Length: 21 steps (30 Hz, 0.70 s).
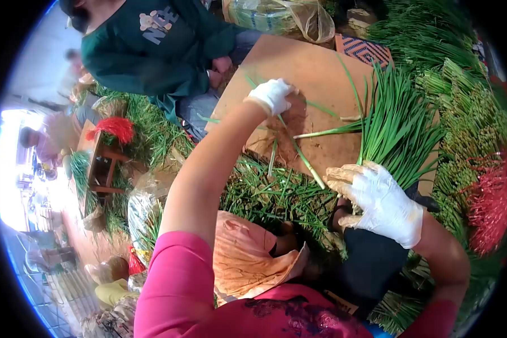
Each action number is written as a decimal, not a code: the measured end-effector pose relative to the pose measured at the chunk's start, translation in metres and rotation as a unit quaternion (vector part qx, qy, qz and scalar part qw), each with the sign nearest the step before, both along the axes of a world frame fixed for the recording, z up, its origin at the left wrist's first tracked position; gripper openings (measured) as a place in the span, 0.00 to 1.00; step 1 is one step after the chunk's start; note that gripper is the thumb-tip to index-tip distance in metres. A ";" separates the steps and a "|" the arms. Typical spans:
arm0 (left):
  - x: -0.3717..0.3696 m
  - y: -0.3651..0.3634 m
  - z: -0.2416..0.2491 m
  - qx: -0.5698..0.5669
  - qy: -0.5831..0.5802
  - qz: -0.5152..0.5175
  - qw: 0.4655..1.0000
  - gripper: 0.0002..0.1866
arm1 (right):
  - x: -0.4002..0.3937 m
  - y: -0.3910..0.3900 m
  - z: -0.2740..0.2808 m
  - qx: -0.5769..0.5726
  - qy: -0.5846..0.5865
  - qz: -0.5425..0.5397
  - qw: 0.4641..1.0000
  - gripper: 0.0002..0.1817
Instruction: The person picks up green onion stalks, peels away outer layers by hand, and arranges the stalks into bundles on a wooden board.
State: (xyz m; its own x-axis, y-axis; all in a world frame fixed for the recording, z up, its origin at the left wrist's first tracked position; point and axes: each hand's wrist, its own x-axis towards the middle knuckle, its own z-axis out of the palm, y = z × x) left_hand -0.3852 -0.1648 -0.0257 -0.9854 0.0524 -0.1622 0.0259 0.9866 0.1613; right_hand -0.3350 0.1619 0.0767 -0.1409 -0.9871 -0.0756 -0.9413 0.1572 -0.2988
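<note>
My left hand (273,97), in a white glove, is over the wooden board (321,62) with its soiled fingers curled down. A long green stalk (301,149) with a pale end runs out from beneath it; whether the fingers grip it is hidden. My right hand (380,200), gloved too and dirty at the fingertips, has its fingers stretched out and the thumb apart. It is by the lower edge of a bunch of long green leafy stalks (397,121) lying on the board's right side. Another loose stalk (327,130) points left from the bunch.
Cut green scraps (270,194) cover the ground below the board. Stacked bundles of greens (462,112) and red ties (490,203) are at the right. A person in a green sweatshirt (146,50) sits across the board. A small table (90,163) with red ties stands at left.
</note>
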 end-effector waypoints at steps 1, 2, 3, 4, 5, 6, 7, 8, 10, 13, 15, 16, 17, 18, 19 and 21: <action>0.005 -0.001 -0.001 0.000 0.010 -0.008 1.000 0.17 | -0.011 -0.006 0.003 -0.029 -0.036 0.008 0.999 0.35; 0.020 0.000 -0.005 0.034 0.064 -0.017 0.997 0.12 | -0.023 -0.011 -0.007 -0.098 -0.047 -0.008 0.994 0.27; 0.041 0.000 -0.009 0.067 0.116 -0.025 0.991 0.08 | -0.037 -0.021 -0.020 -0.146 -0.007 -0.020 0.989 0.22; 0.062 -0.001 -0.019 0.090 0.142 -0.027 0.985 0.07 | -0.052 -0.033 -0.027 -0.109 -0.020 -0.055 0.992 0.20; 0.085 0.000 -0.028 0.113 0.165 -0.028 0.979 0.06 | -0.064 -0.043 -0.038 -0.106 -0.021 -0.093 0.990 0.19; 0.113 0.009 -0.026 0.131 0.155 -0.041 0.978 0.06 | -0.077 -0.049 -0.060 -0.121 -0.021 -0.116 0.986 0.17; 0.143 0.021 -0.022 0.148 0.145 -0.053 0.977 0.07 | -0.087 -0.055 -0.075 -0.112 -0.012 -0.127 0.986 0.17; 0.173 0.037 -0.023 0.116 0.026 -0.093 0.989 0.05 | -0.092 -0.061 -0.079 -0.034 -0.006 -0.153 0.988 0.18; 0.236 0.083 -0.001 0.095 -0.208 -0.106 0.968 0.08 | -0.100 -0.066 -0.098 -0.017 0.010 -0.166 0.986 0.13; 0.262 0.094 0.004 0.180 -0.345 -0.147 0.910 0.13 | -0.099 -0.071 -0.094 0.005 -0.009 -0.155 0.988 0.10; 0.265 0.075 -0.013 0.264 -0.174 -0.123 0.941 0.15 | -0.096 -0.074 -0.092 0.023 -0.034 -0.177 0.983 0.10; 0.243 0.064 -0.015 0.251 -0.118 -0.046 0.960 0.14 | -0.092 -0.076 -0.092 0.007 -0.017 -0.169 0.986 0.09; 0.220 0.059 -0.015 0.218 0.015 -0.021 0.976 0.14 | -0.089 -0.077 -0.094 -0.008 0.001 -0.160 0.987 0.08; 0.196 0.055 -0.015 0.292 0.108 0.031 0.950 0.16 | -0.085 -0.078 -0.095 -0.024 0.019 -0.151 0.988 0.07; 0.169 0.058 0.011 0.245 0.058 0.087 0.964 0.18 | -0.083 -0.077 -0.097 -0.035 0.032 -0.136 0.990 0.06; 0.127 0.067 0.006 0.281 0.094 0.113 0.948 0.22 | -0.077 -0.077 -0.105 -0.058 0.054 -0.092 0.993 0.04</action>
State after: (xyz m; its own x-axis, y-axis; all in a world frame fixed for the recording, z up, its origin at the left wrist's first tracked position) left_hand -0.2583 -0.0980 -0.0199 -0.9905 -0.1372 0.0093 -0.0947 0.7297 0.6772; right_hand -0.4116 0.0845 -0.0280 -0.3205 -0.9452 0.0617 -0.9273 0.2998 -0.2243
